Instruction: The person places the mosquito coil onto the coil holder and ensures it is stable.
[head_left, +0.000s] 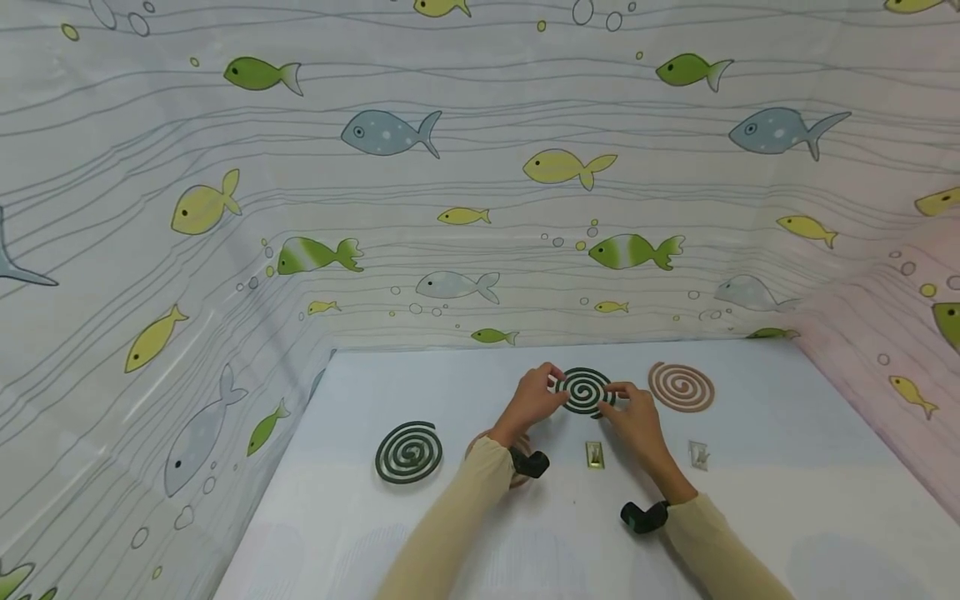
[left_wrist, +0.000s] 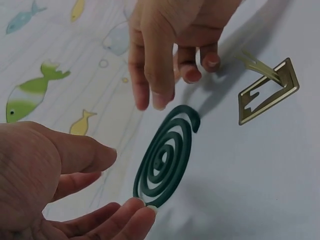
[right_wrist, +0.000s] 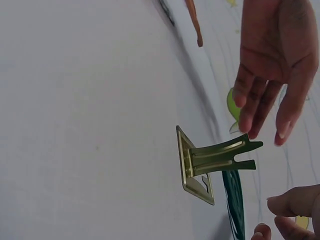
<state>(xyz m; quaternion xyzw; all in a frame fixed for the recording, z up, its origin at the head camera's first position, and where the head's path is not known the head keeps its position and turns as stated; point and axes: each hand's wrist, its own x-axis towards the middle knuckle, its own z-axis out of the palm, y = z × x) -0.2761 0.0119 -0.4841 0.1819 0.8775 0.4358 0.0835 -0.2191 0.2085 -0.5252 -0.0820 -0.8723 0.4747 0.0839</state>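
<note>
Nearest, at the lower right of centre in the head view, a gold metal stand (head_left: 595, 455) sits on the worktop (head_left: 570, 546), its upright tab forked at the tip. Just beyond it is the dark green coil (head_left: 584, 392), lying flat or almost flat between both hands. It is round, so it has no real long axis; its loose outer end is at the lower edge of the disc, toward the stand's side. I judge it light, stiff and quite brittle, hardly slippery — better taken at opposite sides of the outer ring. Left grip (head_left: 534, 395): fingertips touch the rim, thumb lifted apart. Right grip (head_left: 636, 419): fingers spread, close to the rim — contact I cannot tell. Farther right lies a brown coil (head_left: 682, 387).
</note>
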